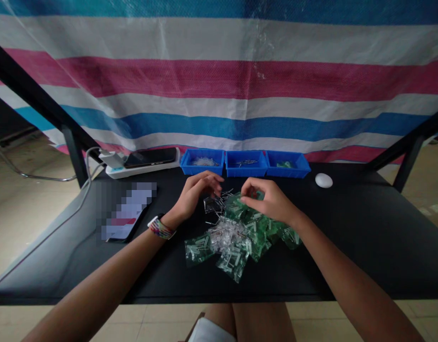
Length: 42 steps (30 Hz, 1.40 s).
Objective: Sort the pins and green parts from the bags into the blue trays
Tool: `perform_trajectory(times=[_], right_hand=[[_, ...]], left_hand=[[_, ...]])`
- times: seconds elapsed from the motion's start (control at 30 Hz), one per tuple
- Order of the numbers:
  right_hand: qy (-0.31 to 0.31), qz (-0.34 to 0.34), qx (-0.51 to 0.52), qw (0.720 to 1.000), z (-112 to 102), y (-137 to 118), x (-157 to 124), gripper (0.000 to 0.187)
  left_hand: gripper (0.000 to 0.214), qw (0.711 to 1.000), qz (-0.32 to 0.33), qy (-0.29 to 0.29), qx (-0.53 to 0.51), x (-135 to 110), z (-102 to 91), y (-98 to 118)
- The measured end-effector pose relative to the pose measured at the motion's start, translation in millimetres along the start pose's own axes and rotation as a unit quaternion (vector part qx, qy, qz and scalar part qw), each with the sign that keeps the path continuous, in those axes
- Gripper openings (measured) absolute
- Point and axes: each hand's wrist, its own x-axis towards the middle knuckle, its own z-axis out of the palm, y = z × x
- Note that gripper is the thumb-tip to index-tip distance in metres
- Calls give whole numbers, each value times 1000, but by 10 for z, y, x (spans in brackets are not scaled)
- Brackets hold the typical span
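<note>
My left hand [195, 194] hovers at the left edge of a loose pile of thin metal pins [224, 195]. Its fingers are bent together, and anything between them is too small to make out. Over the green plastic bags [260, 232] is my right hand [271, 199], thumb and forefinger drawn together in a pinch whose contents I cannot make out. Small pale pieces show inside several of these bags. Between my forearms lies a heap of clear plastic pieces [226, 235], touching the green bags.
Three blue bins stand along the back: the left bin [183, 166] has clear pieces, the middle bin [233, 172] metal pins, the right bin [302, 167] green pieces. A white oval object [323, 180], a phone [128, 213] and a power strip [119, 174] with another phone [151, 156] sit around.
</note>
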Motion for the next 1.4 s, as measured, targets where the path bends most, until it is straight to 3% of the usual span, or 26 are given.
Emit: perform_trajectory(times=[0.17,0.27,0.37,0.6,0.97,1.23,1.4], right_hand=[[94,95,206,969,120,65,39,25],[137,122,293,938,203,100,47,30],[142,135,328,924,248,113,42,32],[54,138,295,944,275,152,22,32],[40,157,290,943,295,167,30,36],[62,148,264,951,298,117,27,38],[109,104,212,966,291,93,8,32]], left_hand=[[43,994,8,-88,64,-94,151,140],[37,993,-12,-83,81,-121,212,165],[37,993,-20,-71,89,-116,225,132],[36,994,0,-67,80,-85,190,67],[40,994,14,-57,90,-100,200,84],[37,993,2,-70,94,-99,196,146],[58,992,-15,-54,110,-87,169,137]])
